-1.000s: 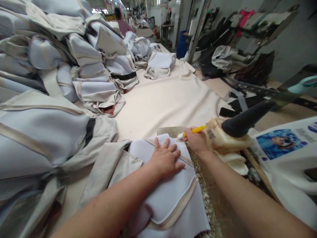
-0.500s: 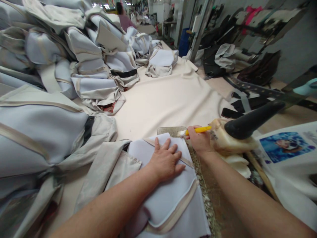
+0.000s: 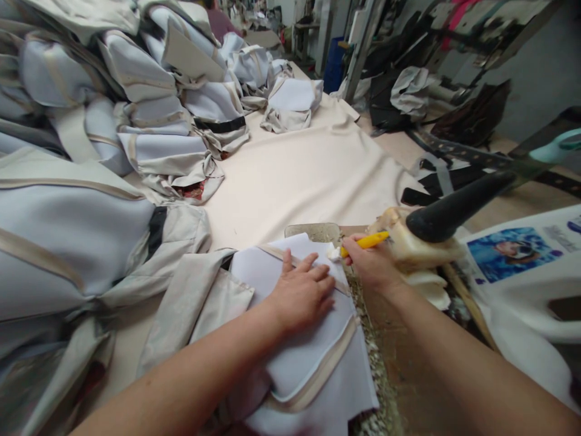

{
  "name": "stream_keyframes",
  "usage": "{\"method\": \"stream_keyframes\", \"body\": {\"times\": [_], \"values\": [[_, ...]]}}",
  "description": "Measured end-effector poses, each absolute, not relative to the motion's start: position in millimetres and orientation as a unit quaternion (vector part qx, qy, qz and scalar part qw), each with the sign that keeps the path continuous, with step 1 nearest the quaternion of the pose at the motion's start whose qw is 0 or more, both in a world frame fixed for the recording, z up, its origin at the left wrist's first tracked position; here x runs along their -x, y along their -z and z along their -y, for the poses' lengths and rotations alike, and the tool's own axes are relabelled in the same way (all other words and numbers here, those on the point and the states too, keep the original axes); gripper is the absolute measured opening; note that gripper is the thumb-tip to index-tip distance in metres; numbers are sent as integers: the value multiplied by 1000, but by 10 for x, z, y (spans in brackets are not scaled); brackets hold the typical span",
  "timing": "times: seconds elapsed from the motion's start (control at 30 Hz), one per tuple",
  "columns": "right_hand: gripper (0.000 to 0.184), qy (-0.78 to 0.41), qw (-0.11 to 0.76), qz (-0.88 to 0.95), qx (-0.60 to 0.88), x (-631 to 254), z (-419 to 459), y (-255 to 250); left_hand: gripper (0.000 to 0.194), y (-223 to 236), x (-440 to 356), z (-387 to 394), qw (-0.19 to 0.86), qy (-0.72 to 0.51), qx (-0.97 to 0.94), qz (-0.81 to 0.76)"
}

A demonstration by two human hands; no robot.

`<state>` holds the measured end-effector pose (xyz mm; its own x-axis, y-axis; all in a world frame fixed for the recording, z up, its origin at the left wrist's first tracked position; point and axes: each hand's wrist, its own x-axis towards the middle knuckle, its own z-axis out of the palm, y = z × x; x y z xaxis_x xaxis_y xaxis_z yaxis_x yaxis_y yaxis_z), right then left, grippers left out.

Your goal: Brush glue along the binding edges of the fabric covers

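Note:
My left hand lies on a white padded fabric piece with beige seam tape, its fingers stretched out and slightly apart. In my right hand is a yellow-handled brush, gripped between thumb and fingers. The white brush tip is over the top right edge of the fabric piece and seems to touch it. Beneath the piece, a board crusted with dried residue shows at the far end and along the right side.
Many sewn white and grey pieces are heaped at left. Beige cloth covers the table ahead. At right are a yellowish container with a black cone, a white jug and black strips. A person's sleeve shows far back.
The brush has moved from beside the far edge of the fabric piece onto its top right edge. My left hand stays on the piece, fingers slightly closer together. The view has tilted down slightly.

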<state>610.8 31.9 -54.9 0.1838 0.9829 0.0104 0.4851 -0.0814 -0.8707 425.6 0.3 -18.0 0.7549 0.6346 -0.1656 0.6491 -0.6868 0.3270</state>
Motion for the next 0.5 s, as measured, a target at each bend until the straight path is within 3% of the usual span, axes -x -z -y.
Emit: {"method": "stream_keyframes", "body": {"times": [0.2, 0.37, 0.5], "values": [[29, -387, 351, 512, 682, -6207, 394, 437, 45, 114, -4153, 206, 275, 38, -909, -312], [30, -333, 415, 512, 674, -6221, 554, 500, 42, 160, -4180, 220, 275, 34, -904, -325], [30, -314, 398, 563, 653, -6290, 494, 651, 39, 140, -4197, 222, 268, 41, -904, -330]]}}
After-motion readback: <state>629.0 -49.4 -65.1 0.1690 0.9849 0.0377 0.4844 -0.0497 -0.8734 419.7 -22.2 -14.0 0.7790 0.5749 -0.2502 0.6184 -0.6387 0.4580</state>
